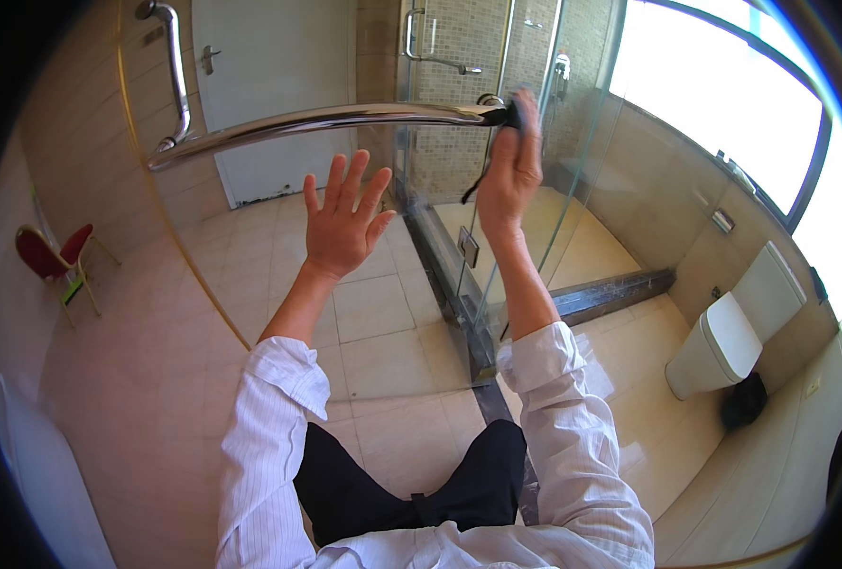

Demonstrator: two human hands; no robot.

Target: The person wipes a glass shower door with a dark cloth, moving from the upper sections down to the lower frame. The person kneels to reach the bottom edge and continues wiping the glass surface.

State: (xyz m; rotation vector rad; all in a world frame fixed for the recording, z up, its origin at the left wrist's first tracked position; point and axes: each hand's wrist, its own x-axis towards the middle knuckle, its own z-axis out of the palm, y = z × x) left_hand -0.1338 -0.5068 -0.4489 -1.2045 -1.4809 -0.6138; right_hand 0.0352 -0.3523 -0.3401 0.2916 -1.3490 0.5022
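Observation:
My left hand (344, 217) is raised with its fingers spread and holds nothing; its palm seems to face a glass panel. At the right end of a polished metal bar (335, 117), my right hand (512, 167) holds a dark cloth or pad (510, 115), partly hidden behind the fingers and slightly blurred. A thin black strip hangs beside that hand. The metal bar runs across above my left hand and is fixed at its left end near an upright chrome handle (176, 78).
A glass shower enclosure with a metal hinge (468, 247) stands ahead, bordered by a dark stone curb (606, 293). A white toilet (730, 338) and a black bag (744, 402) are at the right. A red chair (42, 252) stands far left, a white door (271, 92) behind.

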